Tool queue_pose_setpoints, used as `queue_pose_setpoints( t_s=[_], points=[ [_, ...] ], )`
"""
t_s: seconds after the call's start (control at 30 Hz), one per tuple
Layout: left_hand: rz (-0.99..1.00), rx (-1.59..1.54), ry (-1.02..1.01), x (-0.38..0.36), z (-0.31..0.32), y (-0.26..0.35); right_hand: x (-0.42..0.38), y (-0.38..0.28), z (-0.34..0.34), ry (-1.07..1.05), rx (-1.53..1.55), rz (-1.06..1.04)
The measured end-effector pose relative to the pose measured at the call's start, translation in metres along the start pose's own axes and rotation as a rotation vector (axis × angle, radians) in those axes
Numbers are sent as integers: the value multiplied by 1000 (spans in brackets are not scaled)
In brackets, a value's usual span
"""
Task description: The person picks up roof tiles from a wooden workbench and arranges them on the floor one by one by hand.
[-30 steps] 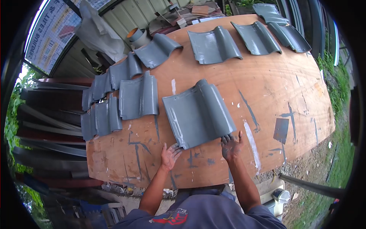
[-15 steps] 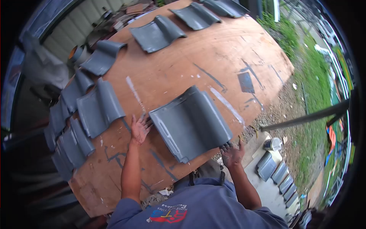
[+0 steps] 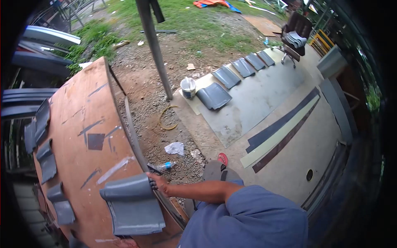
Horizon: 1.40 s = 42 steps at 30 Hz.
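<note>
A large grey curved roof tile (image 3: pixel 134 208) lies on the near edge of the wooden table (image 3: pixel 78 111). My right hand (image 3: pixel 159 184) is at the tile's upper right corner, its fingers bent and pressed together against the edge. Only a small part of my left hand (image 3: pixel 126 242) shows, at the tile's lower edge at the bottom of the view; its fingers are hidden. Further grey tiles (image 3: pixel 62 204) stand along the table's far side.
On the ground to the right, several tiles (image 3: pixel 214 96) lie in a row on a flat sheet (image 3: pixel 256 111), beside a white bucket (image 3: pixel 188 88). A wooden post (image 3: pixel 155 49) rises past the table. Long strips (image 3: pixel 285 126), a plastic bottle (image 3: pixel 167 166) and an office chair (image 3: pixel 294 39) are also around.
The view has swung to the right, bringing the ground tiles and chair into sight. My right hand, open before, now has its fingers closed at the tile's corner. My left hand is mostly out of view.
</note>
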<state>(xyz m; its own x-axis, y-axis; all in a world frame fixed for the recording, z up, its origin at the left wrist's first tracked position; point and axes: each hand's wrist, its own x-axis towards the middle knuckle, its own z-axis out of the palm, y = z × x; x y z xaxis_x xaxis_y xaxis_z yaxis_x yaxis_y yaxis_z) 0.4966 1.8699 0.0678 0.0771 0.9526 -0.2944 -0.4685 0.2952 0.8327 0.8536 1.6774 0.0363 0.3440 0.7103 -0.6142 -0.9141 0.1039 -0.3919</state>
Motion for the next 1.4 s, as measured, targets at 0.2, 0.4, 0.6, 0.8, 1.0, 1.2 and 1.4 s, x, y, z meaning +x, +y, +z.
queue_pose_setpoints(
  t_s=[0.2,0.4,0.6,0.8,1.0,1.2,1.4],
  points=[
    [-66,62,-34,-58,116,-54,4,-73,-89,95,0,-71],
    [-313,0,-208,-75,173,-131,-29,-184,-165,289,-125,-245],
    [-395,-13,-84,-178,326,-221,-71,-298,-254,495,-173,-313],
    [-553,29,-386,-176,411,-338,-133,-380,-370,644,160,-339],
    [-623,279,-681,-219,555,-484,-185,-425,-506,785,423,-333],
    [-942,393,-683,-270,701,-672,-214,-484,-634,765,695,-473],
    [-1136,471,-755,-343,811,-822,-234,-547,-757,882,786,-499]
  ],
)
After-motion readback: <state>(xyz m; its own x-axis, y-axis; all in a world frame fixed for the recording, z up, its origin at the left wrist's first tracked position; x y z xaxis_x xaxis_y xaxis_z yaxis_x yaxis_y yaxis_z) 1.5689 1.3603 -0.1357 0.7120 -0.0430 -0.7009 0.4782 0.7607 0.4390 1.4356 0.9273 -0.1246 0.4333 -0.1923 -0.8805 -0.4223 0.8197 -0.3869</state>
